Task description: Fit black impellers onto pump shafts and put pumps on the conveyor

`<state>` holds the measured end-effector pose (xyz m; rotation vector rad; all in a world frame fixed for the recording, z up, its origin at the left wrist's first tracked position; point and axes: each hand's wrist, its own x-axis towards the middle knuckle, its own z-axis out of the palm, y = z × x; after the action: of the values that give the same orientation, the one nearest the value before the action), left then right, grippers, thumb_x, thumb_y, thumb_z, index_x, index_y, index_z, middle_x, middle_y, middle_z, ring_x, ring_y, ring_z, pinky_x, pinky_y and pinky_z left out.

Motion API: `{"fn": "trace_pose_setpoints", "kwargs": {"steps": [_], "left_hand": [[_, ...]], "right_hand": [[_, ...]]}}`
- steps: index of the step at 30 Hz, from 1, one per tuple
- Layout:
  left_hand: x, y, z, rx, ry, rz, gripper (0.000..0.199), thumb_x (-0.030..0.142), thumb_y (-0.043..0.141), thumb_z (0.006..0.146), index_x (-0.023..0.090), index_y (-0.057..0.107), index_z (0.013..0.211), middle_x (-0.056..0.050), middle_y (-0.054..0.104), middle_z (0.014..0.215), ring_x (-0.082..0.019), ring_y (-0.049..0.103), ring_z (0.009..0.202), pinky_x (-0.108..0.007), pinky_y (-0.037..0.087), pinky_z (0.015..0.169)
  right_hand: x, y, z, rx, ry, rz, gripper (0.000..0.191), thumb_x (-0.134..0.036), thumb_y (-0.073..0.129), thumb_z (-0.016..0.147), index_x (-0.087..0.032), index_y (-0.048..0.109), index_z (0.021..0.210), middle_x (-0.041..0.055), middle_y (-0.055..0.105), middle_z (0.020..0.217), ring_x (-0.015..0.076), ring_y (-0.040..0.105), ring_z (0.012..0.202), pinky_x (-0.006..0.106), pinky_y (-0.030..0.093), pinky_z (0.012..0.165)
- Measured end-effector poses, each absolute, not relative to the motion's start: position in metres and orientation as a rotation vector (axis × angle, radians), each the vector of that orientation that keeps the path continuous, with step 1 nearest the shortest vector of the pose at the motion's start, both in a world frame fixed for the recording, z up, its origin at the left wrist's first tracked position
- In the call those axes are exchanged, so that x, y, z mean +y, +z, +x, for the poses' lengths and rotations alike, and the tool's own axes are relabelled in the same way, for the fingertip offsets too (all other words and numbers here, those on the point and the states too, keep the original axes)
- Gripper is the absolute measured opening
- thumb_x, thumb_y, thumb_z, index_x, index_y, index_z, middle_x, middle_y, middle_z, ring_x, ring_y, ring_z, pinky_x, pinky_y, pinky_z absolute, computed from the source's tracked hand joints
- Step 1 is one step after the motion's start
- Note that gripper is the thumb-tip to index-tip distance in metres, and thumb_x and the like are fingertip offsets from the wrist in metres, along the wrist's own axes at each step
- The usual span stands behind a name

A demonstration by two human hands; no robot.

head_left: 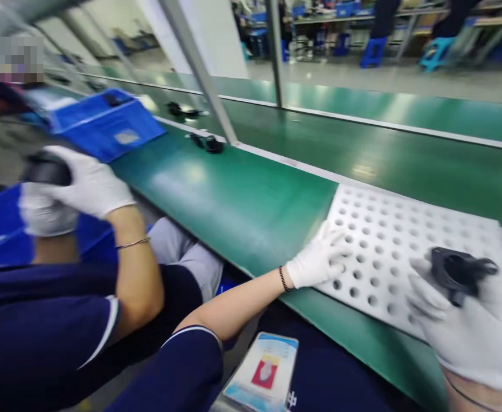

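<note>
My right hand (478, 326), in a white glove, grips a black plastic part (454, 272) with a round opening and a short protruding arm. It hangs over the right side of a white tray (409, 240) dotted with rows of round holes. Gloved in white too, my left hand (322, 257) lies on the tray's near left edge, fingers spread, holding nothing. The tray rests on the green bench top (251, 206). Some of the part is covered by my right fingers.
At my left, a co-worker's gloved hands (83, 183) hold a dark rounded piece (47, 169). A blue crate (105, 123) stands beyond them. Small black parts (208, 143) lie by a metal post (202, 74). An ID badge (263, 369) hangs at my front.
</note>
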<state>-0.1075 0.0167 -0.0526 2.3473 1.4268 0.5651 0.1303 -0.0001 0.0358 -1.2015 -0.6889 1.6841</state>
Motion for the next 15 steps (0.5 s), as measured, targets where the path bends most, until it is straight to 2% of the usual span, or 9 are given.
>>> {"fn": "trace_pose_setpoints", "kwargs": {"steps": [3, 6, 8, 11, 15], "left_hand": [[0.032, -0.049, -0.106, 1.333, 0.614, 2.332, 0.030, 0.021, 0.065, 0.081, 0.020, 0.074, 0.109, -0.009, 0.050, 0.147, -0.041, 0.023, 0.149, -0.061, 0.028, 0.122], [0.033, -0.044, -0.102, 1.303, 0.653, 2.393, 0.022, 0.014, 0.061, 0.077, 0.018, 0.073, 0.096, -0.008, 0.054, 0.139, -0.041, 0.031, 0.143, -0.059, 0.037, 0.117], [0.030, -0.043, -0.102, 1.283, 0.701, 2.440, 0.018, 0.012, 0.059, 0.077, 0.017, 0.071, 0.089, -0.007, 0.056, 0.135, -0.040, 0.035, 0.139, -0.058, 0.038, 0.117], [0.022, -0.046, -0.104, 1.263, 0.738, 2.453, 0.018, 0.012, 0.057, 0.077, 0.017, 0.070, 0.088, -0.005, 0.057, 0.134, -0.040, 0.033, 0.140, -0.058, 0.034, 0.120], [0.016, -0.047, -0.105, 1.281, 0.748, 2.401, 0.021, 0.012, 0.058, 0.077, 0.019, 0.071, 0.093, -0.005, 0.057, 0.135, -0.041, 0.027, 0.145, -0.059, 0.033, 0.121]], "right_hand": [[-0.002, 0.040, 0.135, -0.493, 1.694, -1.201, 0.035, -0.055, 0.054, 0.089, -0.022, 0.065, 0.090, 0.0081, 0.059, 0.089, 0.0080, 0.032, 0.052, 0.020, 0.025, 0.038], [0.014, 0.031, 0.134, -0.709, 1.658, -1.242, 0.025, -0.047, 0.062, 0.086, -0.023, 0.063, 0.093, 0.0031, 0.056, 0.083, 0.0072, 0.033, 0.052, 0.016, 0.024, 0.038], [0.034, 0.025, 0.134, -0.923, 1.606, -1.286, 0.025, -0.048, 0.062, 0.086, -0.025, 0.062, 0.096, 0.0017, 0.057, 0.082, 0.0085, 0.036, 0.052, 0.017, 0.026, 0.038], [0.076, 0.019, 0.128, -1.098, 1.560, -1.348, 0.024, -0.046, 0.059, 0.089, -0.025, 0.062, 0.100, 0.0025, 0.062, 0.086, 0.0115, 0.048, 0.057, 0.020, 0.033, 0.040], [0.144, 0.010, 0.095, -1.263, 1.468, -1.439, 0.022, -0.034, 0.052, 0.095, -0.019, 0.061, 0.108, 0.0066, 0.067, 0.098, 0.0126, 0.059, 0.069, 0.021, 0.048, 0.054]]}}
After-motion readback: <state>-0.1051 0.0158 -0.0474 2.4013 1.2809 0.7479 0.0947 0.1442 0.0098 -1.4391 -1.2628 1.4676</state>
